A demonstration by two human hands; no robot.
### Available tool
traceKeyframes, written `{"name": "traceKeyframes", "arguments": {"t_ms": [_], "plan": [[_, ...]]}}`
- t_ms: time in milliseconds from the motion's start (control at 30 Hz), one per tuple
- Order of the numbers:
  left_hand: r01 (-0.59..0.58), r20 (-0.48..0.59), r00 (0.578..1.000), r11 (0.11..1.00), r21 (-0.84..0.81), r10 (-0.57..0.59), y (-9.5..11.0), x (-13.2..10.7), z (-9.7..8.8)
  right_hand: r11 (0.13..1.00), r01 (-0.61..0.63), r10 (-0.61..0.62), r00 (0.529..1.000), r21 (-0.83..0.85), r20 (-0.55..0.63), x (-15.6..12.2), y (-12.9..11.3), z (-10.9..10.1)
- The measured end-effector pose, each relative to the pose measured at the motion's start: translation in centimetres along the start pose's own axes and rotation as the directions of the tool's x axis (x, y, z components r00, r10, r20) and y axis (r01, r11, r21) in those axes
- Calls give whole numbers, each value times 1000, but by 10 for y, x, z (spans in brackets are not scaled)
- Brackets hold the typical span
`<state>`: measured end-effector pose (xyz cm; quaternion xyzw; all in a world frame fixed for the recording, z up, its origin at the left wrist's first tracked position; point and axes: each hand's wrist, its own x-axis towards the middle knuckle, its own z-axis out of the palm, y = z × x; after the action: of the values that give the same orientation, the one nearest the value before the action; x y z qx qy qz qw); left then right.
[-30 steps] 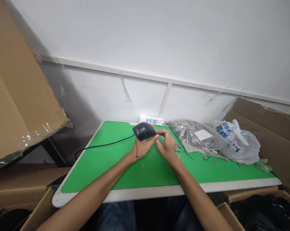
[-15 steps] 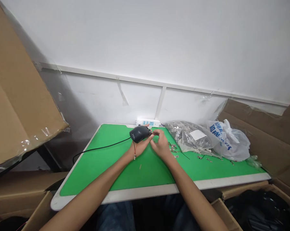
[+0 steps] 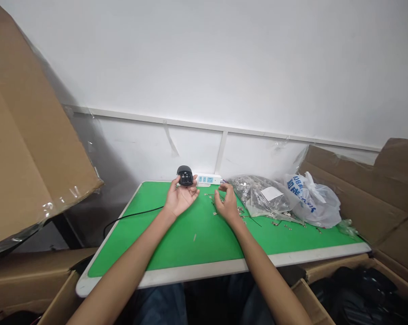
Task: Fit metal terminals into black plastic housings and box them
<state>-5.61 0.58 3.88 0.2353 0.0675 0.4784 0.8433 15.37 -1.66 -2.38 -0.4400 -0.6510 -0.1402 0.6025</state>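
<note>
Sitting between fingers [image 3: 192,191] of the left hand [image 3: 181,200]: black device [image 3: 185,176].

Power strip [image 3: 209,179] at the back of my desk [image 3: 177,253], plastic bags [image 3: 317,207] to its right, metal parts [image 3: 287,227] before them, cardboard boxes [image 3: 387,180] on either side

Device [image 3: 185,175]: blk, glossy front; cable [image 3: 136,214] blk too. Tabletop [image 3: 177,253] plain bright green w/ off-white rim [image 3: 197,270]. Pwr strip [image 3: 217,179] white, sockets [image 3: 210,180] lt. blue. See-thru bag [image 3: 278,206] w/ silver-grey bits [image 3: 246,183], white label [image 3: 271,193]. Carrier bag [image 3: 327,212] white, bold blue lettering [image 3: 295,192] (some Chinese chars). Cardboard panel [image 3: 38,144] plain brown; wall [image 3: 224,58] pale grey-white; jeans [image 3: 166,303] dk. blue; goods [image 3: 353,293] lower R, shiny blk.
</note>
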Motion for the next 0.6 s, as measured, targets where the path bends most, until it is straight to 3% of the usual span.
{"name": "traceKeyframes", "arguments": {"t_ms": [133, 367, 600], "plan": [[-19, -8, 1000, 998, -64, 18, 8, -6, 0, 1000, -11, 11, 1000, -3, -21, 0, 5, 0], [-27, -62, 998, 1000, -9, 27, 5, -19, 0, 998, 1, -3, 999, -59, -45, 0, 15, -2], [-199, -31, 980, 980, -10, 199, -33, -72, 41, 995, -71, 71, 997, -72, 3, 3, 22, -5]]}}
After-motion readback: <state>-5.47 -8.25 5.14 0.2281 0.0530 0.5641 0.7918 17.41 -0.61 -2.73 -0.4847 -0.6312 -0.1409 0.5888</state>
